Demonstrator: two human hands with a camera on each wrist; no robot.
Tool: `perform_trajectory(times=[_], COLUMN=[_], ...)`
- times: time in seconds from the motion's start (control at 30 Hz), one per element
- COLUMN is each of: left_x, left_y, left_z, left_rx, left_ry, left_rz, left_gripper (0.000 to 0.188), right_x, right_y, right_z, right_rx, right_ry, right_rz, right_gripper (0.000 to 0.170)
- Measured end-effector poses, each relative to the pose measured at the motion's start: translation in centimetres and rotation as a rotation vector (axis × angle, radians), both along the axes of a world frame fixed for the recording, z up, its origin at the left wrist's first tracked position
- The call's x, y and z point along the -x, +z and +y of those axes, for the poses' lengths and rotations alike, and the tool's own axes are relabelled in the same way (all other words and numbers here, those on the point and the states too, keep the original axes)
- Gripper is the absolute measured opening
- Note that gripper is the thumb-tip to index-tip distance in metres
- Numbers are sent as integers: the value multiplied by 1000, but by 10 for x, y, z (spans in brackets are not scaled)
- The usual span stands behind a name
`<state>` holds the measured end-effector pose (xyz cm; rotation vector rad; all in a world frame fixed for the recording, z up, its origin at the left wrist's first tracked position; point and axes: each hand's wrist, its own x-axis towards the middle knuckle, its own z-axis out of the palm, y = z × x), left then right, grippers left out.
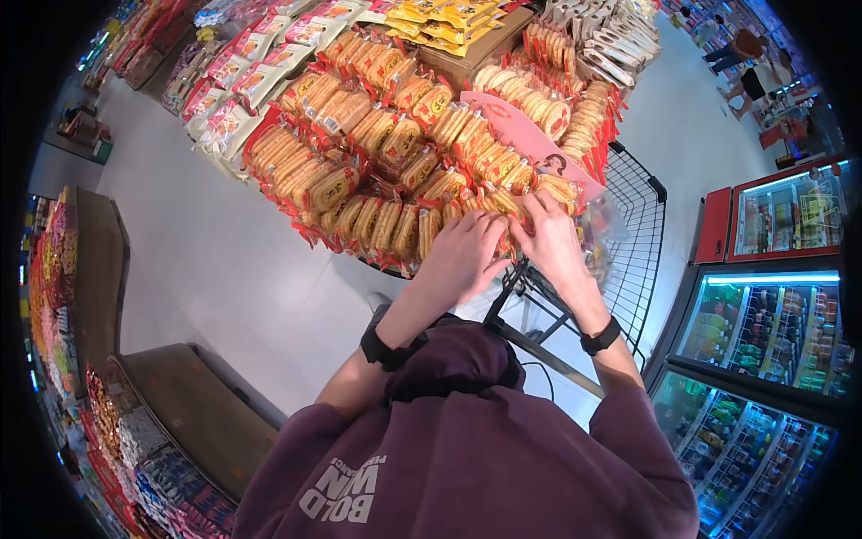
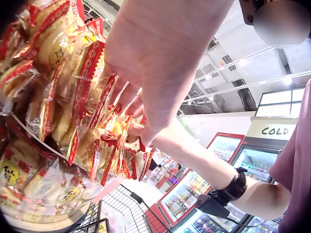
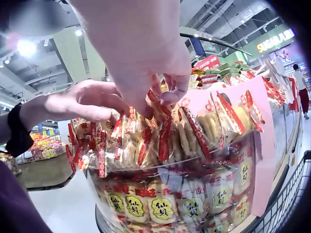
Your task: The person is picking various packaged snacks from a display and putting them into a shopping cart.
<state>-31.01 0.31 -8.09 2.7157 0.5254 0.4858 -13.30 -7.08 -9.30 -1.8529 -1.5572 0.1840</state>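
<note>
My right hand (image 1: pixel 549 241) pinches the red-edged end of a rice cracker packet (image 3: pixel 158 108) at the near rim of a round display bin (image 3: pixel 141 171). Beside it, my left hand (image 1: pixel 461 259) reaches over the same row, its fingers loosely extended and touching the packet tops. In the right wrist view the left hand (image 3: pixel 90 101) comes in from the left, close to the right one. Clear wrappers with red strips cover the upright rice cracker packets (image 1: pixel 366 220). From the left wrist, packets partly hide the left fingers (image 2: pixel 127 94).
A pink card divider (image 1: pixel 512 130) stands among the packets. Close on the right is a black wire shopping cart (image 1: pixel 636 229). Yellow packets (image 1: pixel 449 22) lie farther back. Drink fridges (image 1: pixel 763 323) line the right side, and low shelves (image 1: pixel 193 404) stand at the left.
</note>
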Motion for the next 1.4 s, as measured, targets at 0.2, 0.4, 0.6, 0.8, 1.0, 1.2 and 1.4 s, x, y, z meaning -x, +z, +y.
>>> perform_trajectory(times=[0.2, 0.4, 0.6, 0.8, 1.0, 1.2, 1.4], left_x=[-3, -17, -21, -19, -18, -18, -20], left_y=[3, 2, -11, -11, -11, -10, -10], left_z=[-2, -4, -2, -3, -3, -6, -6], left_rx=[29, 16, -170, -195, -170, -163, -136], left_ry=[13, -15, -18, -36, -18, 14, 16], left_rz=[19, 12, -19, -15, -14, 3, 28], left_gripper=[66, 82, 61, 58, 57, 56, 57], right_x=[-2, -15, -25, -43, -47, -46, -53], right_y=[3, 1, 36, 52, 35, 55, 64], right_z=[1, 5, 19, 98, 148, 124, 51], right_rx=[6, 111, 275, -144, -162, -217, 112], right_ry=[-30, 50, 112, 437, 574, 509, 173], right_rz=[38, 272, 254, -333, -659, -391, -320], right_gripper=[20, 28, 18, 39, 36, 36, 36])
